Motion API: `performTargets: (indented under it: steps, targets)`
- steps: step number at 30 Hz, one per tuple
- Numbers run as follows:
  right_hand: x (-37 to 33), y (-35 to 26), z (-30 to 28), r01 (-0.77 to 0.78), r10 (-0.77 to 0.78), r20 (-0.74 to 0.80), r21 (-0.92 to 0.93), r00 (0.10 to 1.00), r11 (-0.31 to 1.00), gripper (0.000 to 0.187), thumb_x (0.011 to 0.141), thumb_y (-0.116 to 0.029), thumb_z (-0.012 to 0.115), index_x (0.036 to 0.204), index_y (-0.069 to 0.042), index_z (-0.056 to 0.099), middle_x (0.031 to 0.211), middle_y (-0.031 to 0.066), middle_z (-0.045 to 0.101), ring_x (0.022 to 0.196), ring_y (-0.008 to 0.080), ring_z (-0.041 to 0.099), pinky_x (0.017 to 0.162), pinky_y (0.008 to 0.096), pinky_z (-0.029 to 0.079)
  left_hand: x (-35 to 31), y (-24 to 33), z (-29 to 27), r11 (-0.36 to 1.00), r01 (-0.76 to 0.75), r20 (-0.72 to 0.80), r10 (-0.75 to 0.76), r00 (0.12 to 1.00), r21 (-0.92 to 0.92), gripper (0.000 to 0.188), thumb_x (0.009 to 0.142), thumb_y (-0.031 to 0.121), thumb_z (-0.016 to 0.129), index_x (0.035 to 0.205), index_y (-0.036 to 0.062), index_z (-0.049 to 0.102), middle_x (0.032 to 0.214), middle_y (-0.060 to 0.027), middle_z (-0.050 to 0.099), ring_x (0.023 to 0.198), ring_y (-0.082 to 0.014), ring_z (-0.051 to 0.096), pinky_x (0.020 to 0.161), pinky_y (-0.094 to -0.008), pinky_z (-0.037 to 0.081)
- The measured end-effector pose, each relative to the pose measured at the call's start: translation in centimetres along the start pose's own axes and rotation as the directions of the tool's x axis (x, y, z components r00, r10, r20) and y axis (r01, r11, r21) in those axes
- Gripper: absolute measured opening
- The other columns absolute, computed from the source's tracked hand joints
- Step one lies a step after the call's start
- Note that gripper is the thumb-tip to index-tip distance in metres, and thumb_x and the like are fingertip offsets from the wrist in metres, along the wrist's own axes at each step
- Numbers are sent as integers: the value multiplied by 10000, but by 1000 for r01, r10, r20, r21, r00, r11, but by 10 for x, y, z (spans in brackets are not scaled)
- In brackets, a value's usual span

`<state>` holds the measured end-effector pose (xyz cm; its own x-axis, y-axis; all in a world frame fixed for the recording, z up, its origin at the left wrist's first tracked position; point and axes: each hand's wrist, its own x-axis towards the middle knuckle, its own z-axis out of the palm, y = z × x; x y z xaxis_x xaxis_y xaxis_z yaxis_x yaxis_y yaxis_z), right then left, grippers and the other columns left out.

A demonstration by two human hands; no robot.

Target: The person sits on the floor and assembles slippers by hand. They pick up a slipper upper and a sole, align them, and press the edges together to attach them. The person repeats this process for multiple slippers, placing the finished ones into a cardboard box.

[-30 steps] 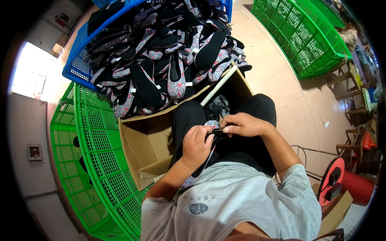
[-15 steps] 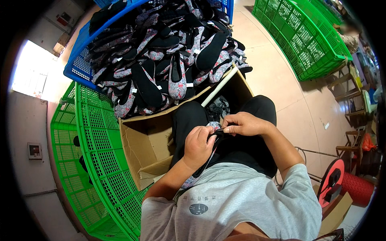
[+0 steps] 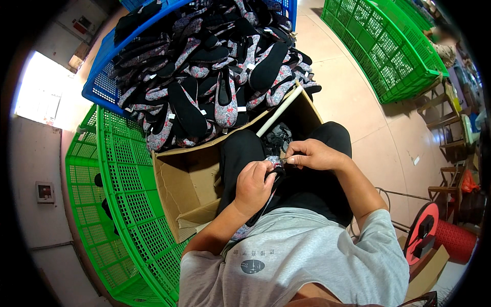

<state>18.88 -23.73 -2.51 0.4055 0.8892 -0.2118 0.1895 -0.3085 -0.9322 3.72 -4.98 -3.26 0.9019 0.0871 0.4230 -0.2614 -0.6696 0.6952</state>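
Note:
My left hand is closed around a floral cloth shoe with black parts, held over my lap. Its patterned end shows past my fingers, and the rest is mostly hidden by my hand and forearm. Just to the right, my right hand pinches thumb against forefinger at the shoe's edge. Something thin and small seems to be between those fingertips, too fine to name. Beyond my knees, a large heap of similar floral shoes with black soles fills a blue crate.
An open cardboard box stands against my knees, with a pale rod across it and dark scraps inside. Green crates stand at left, another green crate far right. A red reel is near my right elbow.
My right hand has shifted slightly, and the dark edge it pinched against the shoe no longer shows in its fingers. More of the floral end is visible. My left hand stays nearly still.

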Motion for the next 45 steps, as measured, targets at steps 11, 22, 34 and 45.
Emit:
performTargets:
  steps: [11, 22, 34, 45]
  targets:
    - [-6, -15, -4, -5, 41, 124, -279, 991, 960, 268, 959, -364, 608, 987, -98, 622, 739, 68, 670, 719, 242, 659, 665, 376, 478, -1, -1, 1, 1000, -4, 2, 4, 1000, 6, 323, 709, -57, 751, 960, 17, 561, 831, -128, 630, 745, -295, 634, 658, -373, 517]
    - [-5, -20, -2, -27, 63, 98, -329, 993, 944, 306, 960, -417, 589, 988, -115, 629, 743, 70, 683, 744, 281, 665, 680, 402, 474, 0, 2, 0, 1000, 5, 10, -5, 1000, 14, 323, 709, -47, 751, 962, 20, 562, 831, -128, 631, 751, -303, 631, 668, -383, 507]
    - [-3, -24, -4, 7, 44, 120, -397, 992, 918, 296, 951, -404, 600, 988, -113, 632, 778, 102, 682, 775, 313, 659, 704, 425, 475, 0, 3, 1, 1000, -10, 23, 10, 1000, 16, 336, 698, -42, 755, 965, 19, 560, 844, -129, 643, 778, -318, 634, 690, -399, 505]
    - [2, -25, -6, 63, 8, 147, -476, 989, 877, 267, 938, -375, 622, 969, -110, 637, 767, 120, 672, 765, 327, 655, 681, 428, 481, -1, 1, 2, 1000, -2, 30, 1, 1000, 18, 344, 695, -47, 759, 970, 12, 561, 843, -130, 646, 780, -306, 644, 691, -384, 517]
